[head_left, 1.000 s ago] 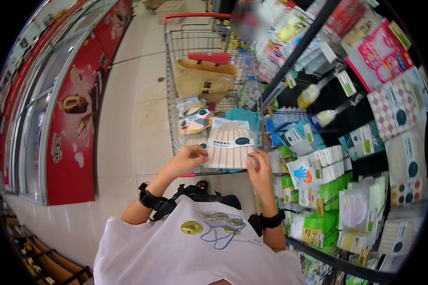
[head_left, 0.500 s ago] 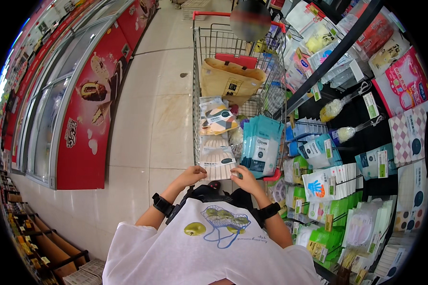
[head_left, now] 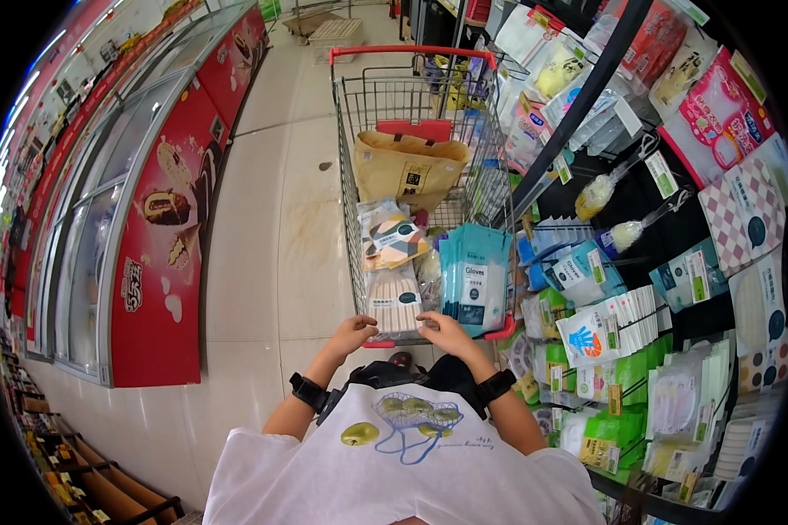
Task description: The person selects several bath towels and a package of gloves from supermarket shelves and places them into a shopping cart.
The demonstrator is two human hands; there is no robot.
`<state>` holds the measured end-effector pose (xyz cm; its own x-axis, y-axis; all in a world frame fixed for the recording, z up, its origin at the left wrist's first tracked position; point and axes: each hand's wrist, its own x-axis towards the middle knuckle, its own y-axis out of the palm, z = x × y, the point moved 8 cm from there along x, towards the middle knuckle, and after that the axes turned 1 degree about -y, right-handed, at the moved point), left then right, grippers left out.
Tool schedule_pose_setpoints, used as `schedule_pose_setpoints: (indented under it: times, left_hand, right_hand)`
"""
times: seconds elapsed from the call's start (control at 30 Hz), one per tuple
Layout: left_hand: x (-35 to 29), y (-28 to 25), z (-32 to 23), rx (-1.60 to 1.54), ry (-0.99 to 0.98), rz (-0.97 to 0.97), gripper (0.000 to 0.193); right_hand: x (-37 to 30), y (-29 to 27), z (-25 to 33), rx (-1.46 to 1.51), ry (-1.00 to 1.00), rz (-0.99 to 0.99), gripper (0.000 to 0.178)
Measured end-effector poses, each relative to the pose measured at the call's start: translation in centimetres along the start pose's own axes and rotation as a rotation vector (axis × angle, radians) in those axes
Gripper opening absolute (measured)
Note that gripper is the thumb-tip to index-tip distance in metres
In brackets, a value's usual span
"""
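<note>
My left hand is at the near left corner of a packet with beige-and-white stripes, its fingers loosely curved and holding nothing. On the other side, my right hand hovers by the packet's near right corner, fingers bent and apart. The striped packet lies at the near end of a wire shopping cart with red trim. Just beyond it is a packet with a patterned front. A stack of teal glove packets leans to the right, and a brown paper bag stands farther in.
Hanging racks of packaged goods rise on the right, with white glove packets near my right arm. A black post slants past the cart's right side. A red freezer lines the left side of the tiled aisle.
The striped packet has settled flat in the cart, and my fingers have come off its near corners. A blurred round shape at the cart's far end is gone. The view has shifted slightly.
</note>
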<state>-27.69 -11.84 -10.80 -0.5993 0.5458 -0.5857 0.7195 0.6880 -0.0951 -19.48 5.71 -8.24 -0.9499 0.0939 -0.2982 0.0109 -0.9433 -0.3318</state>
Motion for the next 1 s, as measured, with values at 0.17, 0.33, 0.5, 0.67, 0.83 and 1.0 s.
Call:
schedule_pose_setpoints:
  times: [0.17, 0.33, 0.5, 0.67, 0.83, 1.0]
  left_hand:
    - [-0.2, 0.0, -0.4, -0.022, 0.01, 0.007, 0.033]
    - [-0.2, 1.8, -2.8, 0.016, 0.056, 0.077, 0.031]
    - [1.6, 7.9, -5.8, 0.049, 0.032, 0.341, 0.029]
    - [2.0, 18.1, -9.6, 0.174, 0.096, 0.677, 0.03]
    - [-1.8, 30.8, -13.4, 0.339, 0.237, 1.053, 0.025]
    - [-8.1, 40.6, -15.7, 0.405, 0.387, 1.3, 0.021]
  right_hand:
    - [-0.5, -0.8, -0.1, 0.065, -0.033, -0.037, 0.034]
    - [-2.3, -3.6, 1.0, 0.086, 0.0, -0.127, 0.035]
    - [-7.5, -7.9, 1.1, 0.173, -0.03, -0.307, 0.032]
    - [-18.4, -13.5, 0.6, 0.265, 0.014, -0.665, 0.031]
    - [-33.9, -15.9, -1.3, 0.292, 0.053, -1.213, 0.03]
    - [-46.6, -16.1, 0.5, 0.252, 0.104, -1.593, 0.027]
